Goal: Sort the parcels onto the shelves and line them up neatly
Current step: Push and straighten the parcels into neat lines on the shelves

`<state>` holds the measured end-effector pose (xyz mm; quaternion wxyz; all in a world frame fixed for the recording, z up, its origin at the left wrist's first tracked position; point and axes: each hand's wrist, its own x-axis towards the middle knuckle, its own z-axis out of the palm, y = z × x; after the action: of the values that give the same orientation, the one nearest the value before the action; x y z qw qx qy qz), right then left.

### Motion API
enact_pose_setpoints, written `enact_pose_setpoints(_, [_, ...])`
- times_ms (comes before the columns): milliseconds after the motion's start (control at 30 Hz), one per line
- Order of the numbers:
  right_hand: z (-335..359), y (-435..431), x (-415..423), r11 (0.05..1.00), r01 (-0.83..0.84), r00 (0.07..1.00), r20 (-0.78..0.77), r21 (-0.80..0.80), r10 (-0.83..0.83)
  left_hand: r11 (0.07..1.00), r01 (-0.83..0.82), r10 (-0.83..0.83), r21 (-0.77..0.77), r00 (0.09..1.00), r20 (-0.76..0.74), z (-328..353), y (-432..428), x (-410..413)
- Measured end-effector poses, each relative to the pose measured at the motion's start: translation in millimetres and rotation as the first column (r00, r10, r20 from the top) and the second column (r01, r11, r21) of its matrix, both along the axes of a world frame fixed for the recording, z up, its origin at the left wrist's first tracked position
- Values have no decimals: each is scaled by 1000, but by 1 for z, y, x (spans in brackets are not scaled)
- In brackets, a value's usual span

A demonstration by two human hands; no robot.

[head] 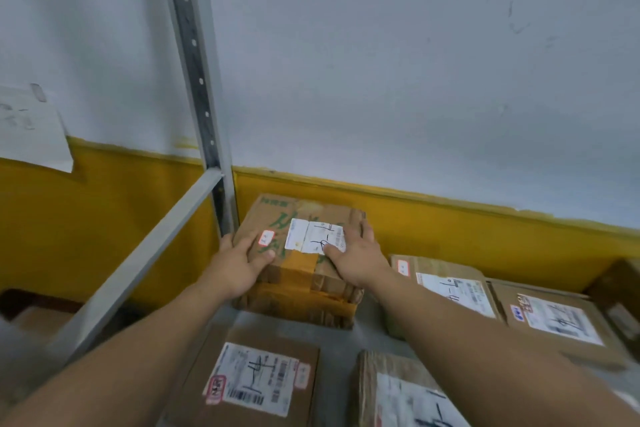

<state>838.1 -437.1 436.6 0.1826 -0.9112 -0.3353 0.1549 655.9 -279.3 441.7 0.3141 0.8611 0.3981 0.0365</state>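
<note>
A brown cardboard parcel (304, 210) with yellow tape and a white label stands at the back left of the grey shelf (367, 326), close to the wall. My left hand (239, 263) grips its left edge, thumb on top and fingers down the side. My right hand (356, 253) lies on the top near the right edge, fingers straight and thumb on the label. Several other labelled parcels lie on the shelf: one at the front left (256, 378), one at the front right (405, 395), and two to the right (446, 281) (554, 319).
A perforated metal upright (194, 55) and a slanting side beam (145, 260) bound the shelf on the left. The white and yellow wall is right behind it. A dark box (620, 288) sits at the far right. A paper sheet (27, 128) hangs on the wall.
</note>
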Motion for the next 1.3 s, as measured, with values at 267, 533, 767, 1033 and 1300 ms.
enact_pose_setpoints(267, [-4, 7, 2, 993, 116, 985, -127, 24, -113, 997, -40, 45, -60, 996, 82, -9, -2, -5])
enact_pose_setpoints(533, [-10, 1, -16, 994, 100, 987, -127, 47, -93, 996, -45, 54, -75, 991, 121, -14, -5, -20])
enact_pose_setpoints(767, [-10, 2, -17, 990, 135, 979, -161, 50, -126, 997, -30, 36, -69, 995, 95, -14, -5, -18])
enact_pose_setpoints(1033, [-6, 0, -16, 985, 149, 974, -185, 89, -131, 992, -10, 22, -128, 995, 93, -5, -3, -20])
enact_pose_setpoints(1300, [-1, -9, -17, 956, 177, 957, -267, 234, -112, 974, -175, 194, -140, 972, 131, -22, -26, -71])
